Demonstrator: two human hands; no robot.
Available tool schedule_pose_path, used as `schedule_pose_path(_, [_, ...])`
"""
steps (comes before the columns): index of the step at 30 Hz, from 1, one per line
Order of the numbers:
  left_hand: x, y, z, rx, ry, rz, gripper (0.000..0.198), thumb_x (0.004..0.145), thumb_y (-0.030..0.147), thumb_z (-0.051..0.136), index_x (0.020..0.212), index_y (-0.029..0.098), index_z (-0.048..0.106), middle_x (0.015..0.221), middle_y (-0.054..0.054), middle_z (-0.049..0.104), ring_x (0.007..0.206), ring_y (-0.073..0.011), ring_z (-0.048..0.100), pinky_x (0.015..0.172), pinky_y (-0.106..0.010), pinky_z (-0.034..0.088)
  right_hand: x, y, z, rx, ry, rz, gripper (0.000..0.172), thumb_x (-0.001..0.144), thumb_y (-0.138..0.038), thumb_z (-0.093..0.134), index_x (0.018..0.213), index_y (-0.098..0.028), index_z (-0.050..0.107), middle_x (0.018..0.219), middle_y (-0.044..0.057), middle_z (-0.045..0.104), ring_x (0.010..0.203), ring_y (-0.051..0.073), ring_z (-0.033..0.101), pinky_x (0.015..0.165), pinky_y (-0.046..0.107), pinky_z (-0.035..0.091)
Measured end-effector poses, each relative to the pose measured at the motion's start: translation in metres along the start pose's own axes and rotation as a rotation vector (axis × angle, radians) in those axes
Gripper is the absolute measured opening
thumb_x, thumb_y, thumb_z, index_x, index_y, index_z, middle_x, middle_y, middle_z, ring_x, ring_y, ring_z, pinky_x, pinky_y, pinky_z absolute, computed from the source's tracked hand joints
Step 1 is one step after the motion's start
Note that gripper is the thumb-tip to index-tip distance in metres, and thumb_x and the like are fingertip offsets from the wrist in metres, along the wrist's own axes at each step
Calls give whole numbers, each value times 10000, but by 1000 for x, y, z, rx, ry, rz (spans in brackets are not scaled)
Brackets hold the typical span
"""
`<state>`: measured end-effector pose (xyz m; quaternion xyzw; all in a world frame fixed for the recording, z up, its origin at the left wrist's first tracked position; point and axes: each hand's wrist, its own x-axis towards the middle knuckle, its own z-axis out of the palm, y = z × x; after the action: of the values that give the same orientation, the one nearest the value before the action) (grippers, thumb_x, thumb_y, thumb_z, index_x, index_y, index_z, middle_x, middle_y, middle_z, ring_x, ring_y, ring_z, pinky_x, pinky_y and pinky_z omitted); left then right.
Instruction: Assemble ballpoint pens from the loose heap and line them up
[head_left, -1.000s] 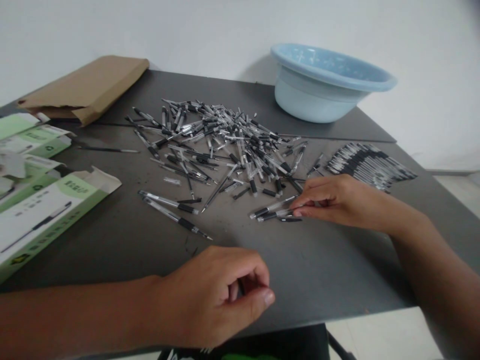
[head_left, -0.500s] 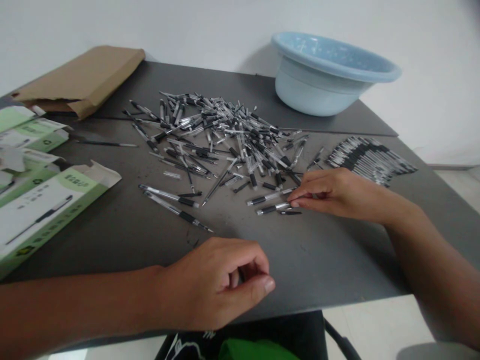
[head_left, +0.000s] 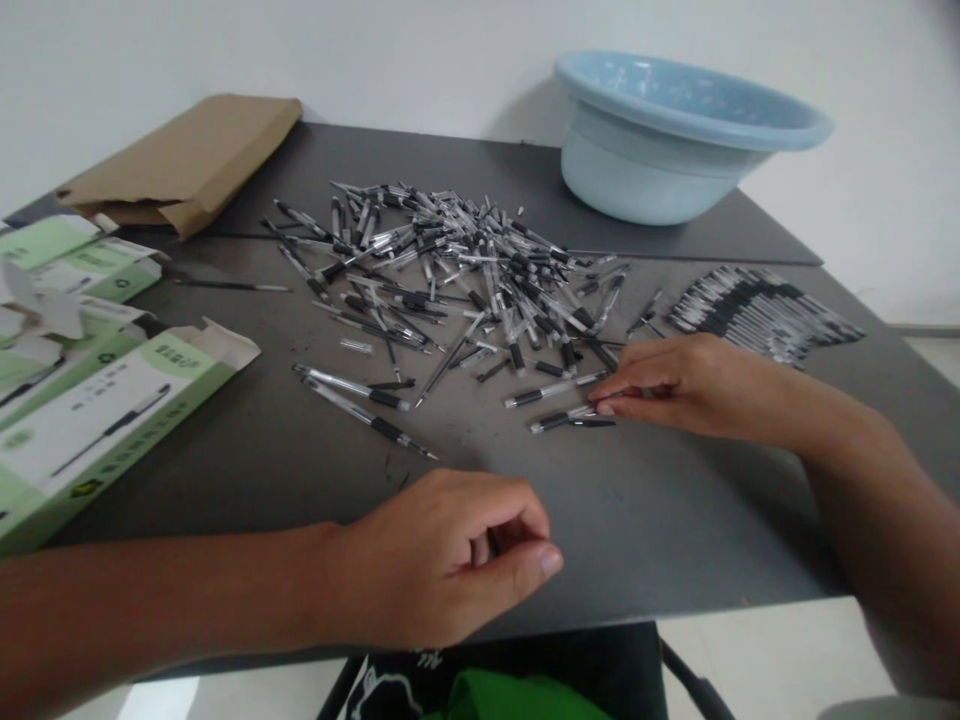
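My right hand point(head_left: 667, 385) rests over the table at the right of the pen pile, thumb and fingers pinched at the end of a clear pen barrel with a black grip point(head_left: 555, 421). Another barrel with a black grip point(head_left: 529, 397) lies just behind it, and a small black pen cap point(head_left: 592, 423) lies in front. My left hand point(head_left: 465, 560) is curled near the table's front edge, thumb against the fingers; whether anything is inside is hidden. Two clear pens with black grips point(head_left: 386, 430) lie beyond it to the left.
A loose pile of pens and pen parts point(head_left: 480, 260) covers the table's middle. Neatly rowed pens point(head_left: 757, 310) lie at right. A blue basin point(head_left: 645, 175) stands behind. Green-white pen boxes point(head_left: 127, 420) and a brown paper package point(head_left: 187, 160) occupy the left.
The view has shifted slightly, so the table's contents appear a little further right. Both hands keep nearly the same pose, the right one still at the same pen barrel.
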<state>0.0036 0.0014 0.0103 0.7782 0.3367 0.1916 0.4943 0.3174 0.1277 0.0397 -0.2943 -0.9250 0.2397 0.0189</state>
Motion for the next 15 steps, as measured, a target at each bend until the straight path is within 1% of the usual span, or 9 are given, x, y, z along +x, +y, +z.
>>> schedule_pose_path(3, [-1, -1, 1, -2, 6, 14, 229, 1055, 360, 609, 953, 173, 693, 763, -14, 725, 587, -101, 650, 558, -183, 469, -1, 0, 1, -11, -10, -5, 302, 1086, -460, 610, 1243, -308, 818, 1067, 34, 777, 926, 184, 749, 812, 307, 558])
schedule_pose_path(6, [-1, -1, 1, 15, 27, 44, 221, 1051, 360, 622, 954, 175, 695, 756, -9, 725, 588, -102, 651, 560, -187, 463, 0, -5, 1, -44, -15, 22, 287, 1099, -451, 596, 1230, -315, 812, 1061, 17, 764, 933, 158, 739, 823, 289, 547])
schedule_pose_path(8, [-1, -2, 0, 18, 37, 54, 218, 1046, 359, 632, 947, 175, 695, 750, -7, 722, 589, -102, 652, 566, -187, 467, 0, -10, -1, -42, -28, 39, 281, 1110, -430, 583, 1204, -297, 812, 1062, 17, 759, 936, 142, 734, 833, 278, 539])
schedule_pose_path(10, [-1, -2, 1, -1, 27, 36, 242, 1056, 375, 622, 940, 174, 693, 755, -15, 726, 589, -104, 651, 564, -187, 472, 0, -15, -4, -14, -26, 40, 277, 1115, -405, 582, 1187, -269, 812, 1056, 25, 756, 927, 131, 728, 824, 266, 534])
schedule_pose_path(12, [-1, -2, 3, -91, 12, -16, 257, 1077, 402, 600, 970, 183, 682, 769, -17, 734, 612, -112, 674, 568, -187, 487, -1, -22, -8, 40, 17, 10, 252, 1108, -372, 607, 1168, -238, 811, 1027, 35, 752, 897, 119, 719, 793, 250, 529])
schedule_pose_path(13, [0, -3, 4, -187, 26, -51, 243, 1086, 416, 592, 1017, 194, 667, 767, -5, 723, 623, -118, 692, 560, -183, 497, -1, -27, -9, 71, 51, -14, 225, 1099, -347, 628, 1160, -227, 809, 1002, 33, 749, 870, 110, 712, 772, 240, 524])
schedule_pose_path(15, [1, -4, 8, -448, 122, -120, 217, 1089, 437, 602, 1160, 231, 606, 760, 41, 671, 611, -120, 715, 511, -159, 505, -1, -37, -9, 139, 126, -79, 165, 1073, -291, 678, 1158, -225, 802, 977, 25, 746, 842, 94, 702, 750, 220, 519])
